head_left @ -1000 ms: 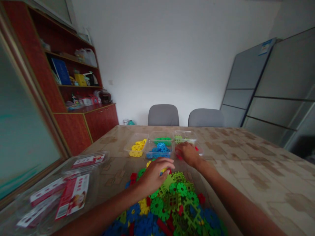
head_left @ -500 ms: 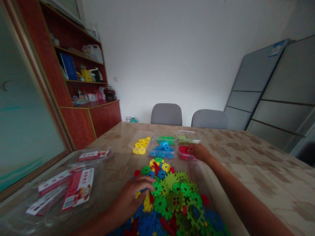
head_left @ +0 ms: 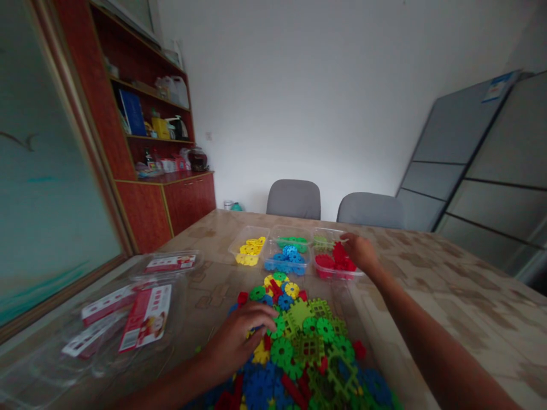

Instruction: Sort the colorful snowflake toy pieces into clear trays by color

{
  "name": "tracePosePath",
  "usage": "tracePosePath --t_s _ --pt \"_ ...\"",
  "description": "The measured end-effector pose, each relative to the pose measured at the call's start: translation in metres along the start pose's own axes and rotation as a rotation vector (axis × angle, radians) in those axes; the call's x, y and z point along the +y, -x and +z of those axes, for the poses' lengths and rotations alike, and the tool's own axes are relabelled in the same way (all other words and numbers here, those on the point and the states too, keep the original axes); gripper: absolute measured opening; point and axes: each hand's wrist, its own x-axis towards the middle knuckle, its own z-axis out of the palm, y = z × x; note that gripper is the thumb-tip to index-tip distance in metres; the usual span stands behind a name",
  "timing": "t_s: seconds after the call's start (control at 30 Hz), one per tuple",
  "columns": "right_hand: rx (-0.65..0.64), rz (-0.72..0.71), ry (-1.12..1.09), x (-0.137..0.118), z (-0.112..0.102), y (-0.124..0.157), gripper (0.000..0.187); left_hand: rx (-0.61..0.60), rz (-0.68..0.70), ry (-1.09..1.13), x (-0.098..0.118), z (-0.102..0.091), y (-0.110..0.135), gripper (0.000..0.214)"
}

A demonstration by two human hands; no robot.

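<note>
A heap of plastic building pieces in mixed colours lies on the table in front of me. My left hand [head_left: 243,333] rests at its left side, thumb and fingers apart, beside green snowflake discs [head_left: 282,352] and yellow pieces [head_left: 260,353]. Farther off, my right hand [head_left: 359,250] is over the right edge of a clear tub with red pieces [head_left: 335,262]. Its fingers reach left, apparently apart, and I see nothing held in them. Blue discs [head_left: 285,262], yellow discs [head_left: 250,252], green discs [head_left: 293,244] and olive-green pieces [head_left: 323,244] sit in neighbouring clear tubs.
Clear plastic lids with red-and-white labels [head_left: 147,319] lie at the left of the patterned table [head_left: 427,285]. Two grey chairs [head_left: 293,198] stand behind the table's far edge. A red-brown cabinet [head_left: 188,199] is at the back left.
My right hand has lifted from inside the red pieces' tub to its right edge, and more red pieces now show there. The left hand stays at the heap. The view has shifted slightly.
</note>
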Motion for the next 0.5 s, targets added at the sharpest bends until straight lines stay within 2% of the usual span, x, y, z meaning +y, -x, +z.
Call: tracePosePath --t_s 0.2,0.4,0.5 --pt "0.006 0.011 -0.036 0.011 0.006 0.005 0.019 0.018 -0.002 -0.014 0.000 0.000 -0.002 0.026" --pt "-0.057 -0.199 -0.089 0.006 0.010 0.018 0.017 0.062 -0.003 0.005 -0.002 0.000 -0.004 0.025" --pt "-0.101 -0.243 -0.090 0.004 0.014 0.022 0.017 0.065 0.011 0.010 -0.002 -0.006 -0.006 0.024"
